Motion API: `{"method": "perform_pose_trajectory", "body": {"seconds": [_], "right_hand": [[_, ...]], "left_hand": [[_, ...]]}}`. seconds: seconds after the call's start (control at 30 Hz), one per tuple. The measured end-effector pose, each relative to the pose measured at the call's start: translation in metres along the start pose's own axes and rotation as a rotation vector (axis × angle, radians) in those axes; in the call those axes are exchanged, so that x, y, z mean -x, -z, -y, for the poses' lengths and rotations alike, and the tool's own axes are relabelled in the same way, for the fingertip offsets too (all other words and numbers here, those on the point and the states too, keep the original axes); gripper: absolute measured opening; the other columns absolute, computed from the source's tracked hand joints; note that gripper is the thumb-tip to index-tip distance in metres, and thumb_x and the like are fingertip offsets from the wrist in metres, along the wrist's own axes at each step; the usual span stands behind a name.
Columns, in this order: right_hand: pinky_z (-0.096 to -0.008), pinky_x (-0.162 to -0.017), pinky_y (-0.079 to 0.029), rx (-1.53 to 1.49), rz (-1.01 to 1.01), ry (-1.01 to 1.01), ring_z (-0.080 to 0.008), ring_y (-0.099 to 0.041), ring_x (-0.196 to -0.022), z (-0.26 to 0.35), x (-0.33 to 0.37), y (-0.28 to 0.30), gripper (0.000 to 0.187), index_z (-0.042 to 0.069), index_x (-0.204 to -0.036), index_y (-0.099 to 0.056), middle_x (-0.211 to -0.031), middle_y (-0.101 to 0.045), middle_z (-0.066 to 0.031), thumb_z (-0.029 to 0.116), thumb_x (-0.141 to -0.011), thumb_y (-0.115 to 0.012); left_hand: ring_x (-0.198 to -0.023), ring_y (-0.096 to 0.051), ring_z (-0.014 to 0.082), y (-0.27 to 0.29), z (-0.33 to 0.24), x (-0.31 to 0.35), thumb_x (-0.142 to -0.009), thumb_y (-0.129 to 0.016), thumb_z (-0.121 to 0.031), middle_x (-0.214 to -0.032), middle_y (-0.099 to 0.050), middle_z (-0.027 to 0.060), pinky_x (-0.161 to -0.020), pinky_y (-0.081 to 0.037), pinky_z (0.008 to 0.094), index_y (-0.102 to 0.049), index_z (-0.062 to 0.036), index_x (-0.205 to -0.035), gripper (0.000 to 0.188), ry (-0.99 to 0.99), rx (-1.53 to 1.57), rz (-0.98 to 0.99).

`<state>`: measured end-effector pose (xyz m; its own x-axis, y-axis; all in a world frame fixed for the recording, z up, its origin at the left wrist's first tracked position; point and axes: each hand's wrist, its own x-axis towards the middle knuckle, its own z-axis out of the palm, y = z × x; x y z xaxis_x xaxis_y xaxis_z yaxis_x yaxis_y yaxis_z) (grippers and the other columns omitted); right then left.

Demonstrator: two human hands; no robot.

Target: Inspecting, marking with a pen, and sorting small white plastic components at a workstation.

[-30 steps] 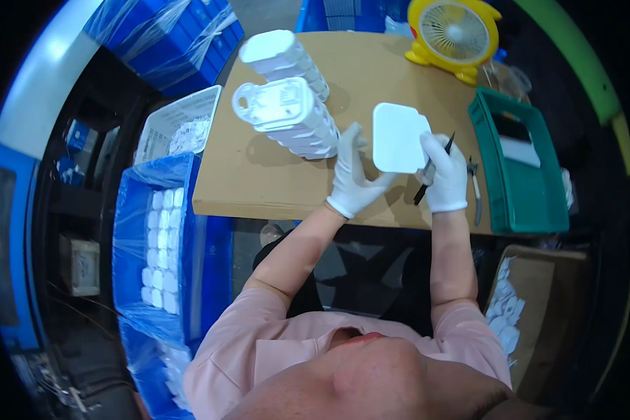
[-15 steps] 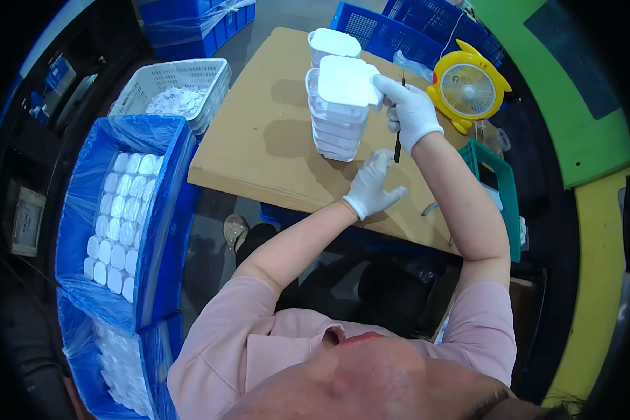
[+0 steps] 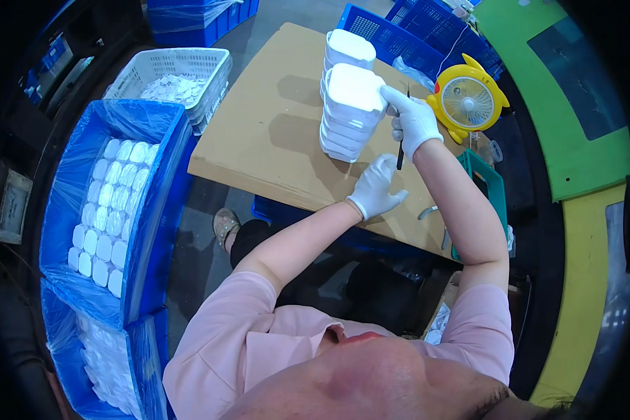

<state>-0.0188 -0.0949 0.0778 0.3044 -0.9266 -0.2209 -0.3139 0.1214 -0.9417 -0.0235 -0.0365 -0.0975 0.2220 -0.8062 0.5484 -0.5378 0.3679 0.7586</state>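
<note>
My right hand (image 3: 416, 124), in a white glove, is closed round a thin dark pointed tool (image 3: 400, 155); its exact kind is too small to tell. The thumb and index finger of that hand reach to the right edge of the top white plastic piece (image 3: 355, 87), which caps the nearer stack of white containers (image 3: 343, 143). Behind it stands another white stack (image 3: 351, 46). Close to the near stack's base, my left hand (image 3: 376, 189), also gloved, is open with the thumb apart from the fingers and nothing in it.
The stacks stand on a brown cardboard-topped table (image 3: 259, 133). At its right are a yellow fan (image 3: 467, 102) and a green basket (image 3: 495, 192). On the left, a blue crate (image 3: 162, 231) holds rows of white pieces, beside a white basket (image 3: 220, 70). Blue crates (image 3: 392, 35) stand behind.
The tilted white piece in my right hand has come down level on the near stack. My right hand has stayed at its edge. The left hand has hardly moved.
</note>
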Motion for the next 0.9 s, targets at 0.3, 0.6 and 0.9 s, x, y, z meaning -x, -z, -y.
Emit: {"method": "perform_pose_trajectory", "body": {"seconds": [0.3,0.6,0.9], "right_hand": [[-0.0226,-0.043,-0.024,0.096,-0.004,0.045,-0.0043,-0.033,-0.046,-0.002,-0.001,0.001,0.032,0.014,-0.077,-0.055,-0.066,-0.046,0.0041,0.035,-0.077,-0.077],[-0.0221,-0.045,-0.026,0.049,0.019,0.031,-0.0049,-0.033,-0.049,-0.005,0.01,0.018,0.031,0.013,-0.089,-0.056,-0.074,-0.047,0.0032,0.038,-0.081,-0.073],[-0.0229,-0.047,-0.031,0.17,0.037,0.0,-0.0063,-0.038,-0.053,-0.06,0.014,0.085,0.034,0.008,-0.108,-0.057,-0.08,-0.051,0.0006,0.034,-0.088,-0.065]], "left_hand": [[-0.111,-0.052,0.0373,0.001,-0.001,-0.001,-0.073,-0.075,-0.029,-0.119,-0.051,0.022,-0.095,-0.045,0.0429,-0.05,0.0009,-0.115,0.058,0.016,-0.004,0.019],[-0.112,-0.052,0.0357,0.001,-0.002,0.001,-0.074,-0.074,-0.026,-0.117,-0.051,0.0176,-0.096,-0.044,0.0427,-0.051,-0.0051,-0.117,0.054,-0.019,0.003,-0.024],[-0.113,-0.051,0.0357,-0.001,0.0,-0.001,-0.073,-0.075,-0.026,-0.119,-0.05,0.018,-0.096,-0.044,0.0427,-0.051,-0.005,-0.119,0.055,-0.023,0.032,-0.026]]}}
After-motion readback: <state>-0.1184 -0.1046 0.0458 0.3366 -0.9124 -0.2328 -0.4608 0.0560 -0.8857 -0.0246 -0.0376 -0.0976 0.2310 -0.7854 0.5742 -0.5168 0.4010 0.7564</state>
